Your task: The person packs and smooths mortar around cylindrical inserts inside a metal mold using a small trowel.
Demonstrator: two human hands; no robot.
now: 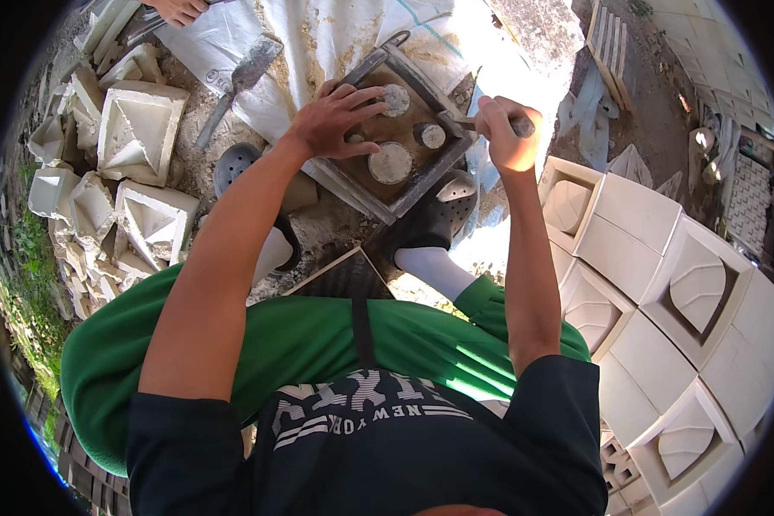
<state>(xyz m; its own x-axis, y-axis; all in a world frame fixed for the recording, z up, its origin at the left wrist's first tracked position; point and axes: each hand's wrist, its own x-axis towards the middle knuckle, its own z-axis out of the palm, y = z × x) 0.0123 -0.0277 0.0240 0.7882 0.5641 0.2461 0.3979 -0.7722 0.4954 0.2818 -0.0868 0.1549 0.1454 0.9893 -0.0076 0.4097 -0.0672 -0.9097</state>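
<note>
A dark rectangular mould frame point(365, 196) lies between my feet, with sandy brown material inside. Several round, pale-topped plugs stand in it, among them a large disc point(390, 163) toward the near side and a smaller plug point(433, 136) at the right. My left hand point(340, 120) spreads over the frame's left part, fingers apart, the fingertips by the far plug point(396, 99). At the frame's right corner my right hand point(509, 133) is closed round the handle of a hand tool point(522, 127). Its thin metal end reaches the frame's edge; the blade's shape cannot be made out.
A trowel point(251, 69) lies on a white plastic sheet point(297, 52) at the far left. Another person's hand point(178, 10) shows at the top edge. Broken pale castings point(142, 129) are heaped at the left. Stacked cream blocks point(632, 232) stand at the right.
</note>
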